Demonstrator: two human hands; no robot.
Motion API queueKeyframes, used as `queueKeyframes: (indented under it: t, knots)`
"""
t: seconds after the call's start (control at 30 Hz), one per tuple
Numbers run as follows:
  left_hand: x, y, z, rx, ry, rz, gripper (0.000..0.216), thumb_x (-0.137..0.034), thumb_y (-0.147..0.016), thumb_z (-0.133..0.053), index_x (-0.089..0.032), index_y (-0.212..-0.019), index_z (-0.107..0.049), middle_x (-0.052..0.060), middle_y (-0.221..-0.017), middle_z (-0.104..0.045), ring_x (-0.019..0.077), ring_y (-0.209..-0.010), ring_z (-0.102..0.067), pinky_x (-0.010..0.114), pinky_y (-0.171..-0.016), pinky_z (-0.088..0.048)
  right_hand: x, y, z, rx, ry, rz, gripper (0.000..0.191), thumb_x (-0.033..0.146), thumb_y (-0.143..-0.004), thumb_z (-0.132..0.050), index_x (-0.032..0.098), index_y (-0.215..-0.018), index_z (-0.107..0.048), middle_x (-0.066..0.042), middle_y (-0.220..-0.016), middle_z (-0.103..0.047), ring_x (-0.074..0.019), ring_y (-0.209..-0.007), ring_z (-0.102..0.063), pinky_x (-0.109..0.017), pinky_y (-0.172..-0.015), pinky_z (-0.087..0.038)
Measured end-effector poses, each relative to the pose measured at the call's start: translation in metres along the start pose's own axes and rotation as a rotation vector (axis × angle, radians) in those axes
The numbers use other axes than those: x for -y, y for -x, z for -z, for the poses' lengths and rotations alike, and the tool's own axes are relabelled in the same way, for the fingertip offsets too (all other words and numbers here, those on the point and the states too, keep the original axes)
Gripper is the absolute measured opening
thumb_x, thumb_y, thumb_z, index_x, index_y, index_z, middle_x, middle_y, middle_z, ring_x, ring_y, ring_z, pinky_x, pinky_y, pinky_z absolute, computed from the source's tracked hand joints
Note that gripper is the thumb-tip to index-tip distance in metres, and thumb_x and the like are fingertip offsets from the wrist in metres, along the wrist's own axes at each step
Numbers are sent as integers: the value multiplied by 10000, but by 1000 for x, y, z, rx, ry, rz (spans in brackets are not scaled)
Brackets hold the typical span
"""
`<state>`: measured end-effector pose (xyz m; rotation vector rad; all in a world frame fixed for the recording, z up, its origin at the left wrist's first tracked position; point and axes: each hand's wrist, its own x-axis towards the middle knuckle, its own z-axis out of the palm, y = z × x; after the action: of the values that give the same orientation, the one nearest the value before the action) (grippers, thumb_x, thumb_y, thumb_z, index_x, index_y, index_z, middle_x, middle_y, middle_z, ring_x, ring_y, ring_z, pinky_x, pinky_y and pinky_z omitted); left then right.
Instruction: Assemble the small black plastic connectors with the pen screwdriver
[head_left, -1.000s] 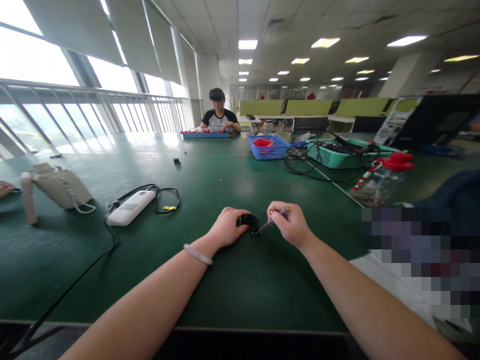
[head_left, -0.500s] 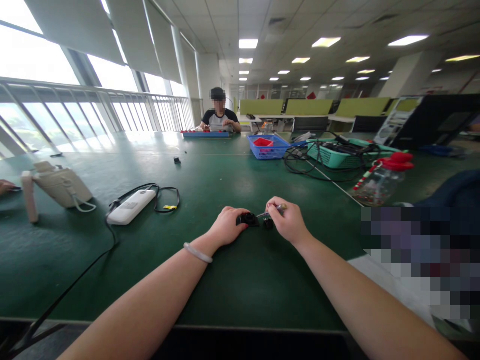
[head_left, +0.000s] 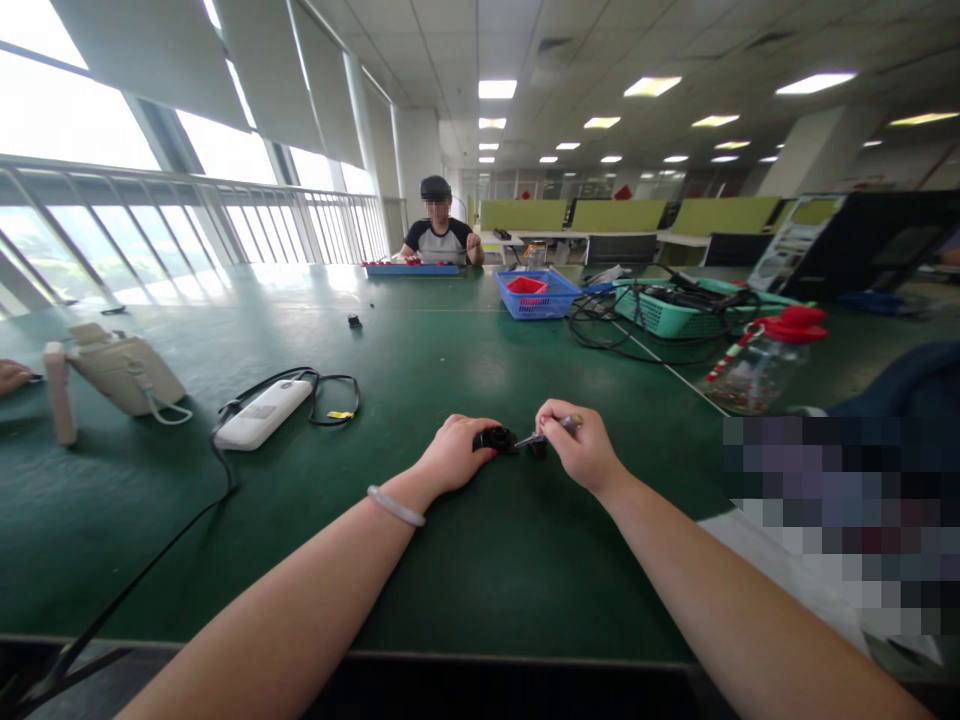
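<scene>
My left hand (head_left: 454, 452) is closed on a small black part (head_left: 496, 438) that rests on the green table (head_left: 465, 560). My right hand (head_left: 577, 445) pinches a thin screwdriver (head_left: 553, 430) whose tip points left at the black part. A second small black piece (head_left: 537, 449) lies just under the tool, beside my right fingers. A pale bangle (head_left: 395, 508) circles my left wrist.
A white power bank (head_left: 262, 413) with a black cable lies at left, a beige device (head_left: 124, 372) beyond it. A blue basket (head_left: 537, 294), a teal basket (head_left: 667, 312) with cables and a red-capped bottle (head_left: 761, 362) stand at right. Another person (head_left: 439, 232) sits at the far end.
My right hand with the screwdriver rose from the near side of the black part, and a small black piece came away to the right of it. My left hand stayed put.
</scene>
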<state>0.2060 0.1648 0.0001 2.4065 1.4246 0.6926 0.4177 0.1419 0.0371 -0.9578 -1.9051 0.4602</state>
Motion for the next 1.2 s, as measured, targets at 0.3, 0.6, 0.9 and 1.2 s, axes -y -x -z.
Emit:
queueKeyframes:
  t: [0.3,0.6,0.9,1.2]
  knots:
    - [-2,2,2,0,-38,-31,404,-264,-825,-673,-240,-1228,-654,34,-1205,-699,265,-1140,-573,397,-1041,-443,5,2,-1,110,63,92,203,199,-856,-467,200,-668,-545,13,-631,-568,-138,-601,-516,-270,-620,-373]
    - [-1,1,1,-3,-62,-69,419,-272,-825,-673,-243,-1241,-633,52,-1204,-695,252,-1141,-577,404,-1043,-430,14,1,-12,197,120,95,160,211,-868,-487,205,-737,-578,5,-705,-603,-144,-660,-543,-268,-649,-387]
    - [-4,4,1,-4,-55,-39,502,-344,-803,-709,-234,-1282,-606,80,-1192,-680,276,-1165,-552,418,-1040,-436,8,1,2,-124,-43,6,254,250,-893,-452,202,-669,-564,2,-635,-571,-147,-595,-521,-271,-593,-385]
    - [-8,4,4,13,-58,-50,449,-289,-844,-664,-251,-1287,-605,65,-1192,-684,262,-1181,-557,411,-1056,-430,-12,-5,-4,-21,14,-130,226,274,-876,-479,200,-693,-589,19,-631,-562,-142,-607,-515,-262,-594,-373]
